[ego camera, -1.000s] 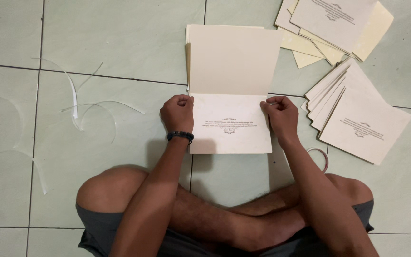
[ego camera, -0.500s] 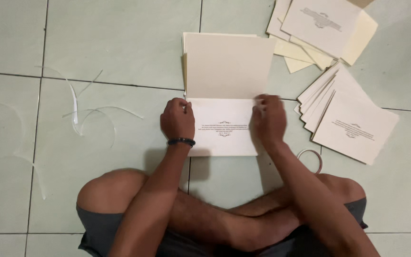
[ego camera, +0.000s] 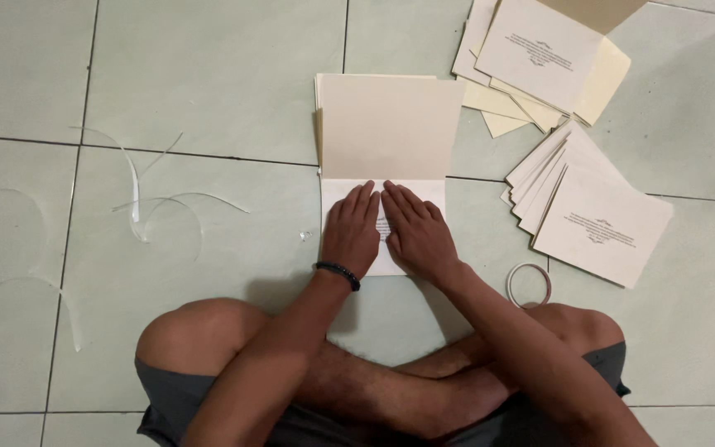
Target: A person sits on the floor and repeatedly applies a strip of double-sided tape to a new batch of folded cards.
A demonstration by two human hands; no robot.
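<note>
I sit cross-legged on a tiled floor. In front of me lies a white printed card tucked partly under a cream folder or envelope. My left hand, with a dark wristband, lies flat on the card's left half. My right hand presses flat beside it, fingers together, touching the left hand at the card's middle. Both palms cover most of the card, so its print is mostly hidden. Neither hand grips anything.
A fanned stack of white printed cards lies at the right. More cream folders and a card sit at top right. A tape roll rests by my right knee. Thin clear strips curl on the floor at left.
Both hands slid inward from the card's outer edges to its middle and now lie flat side by side. The view shifted slightly.
</note>
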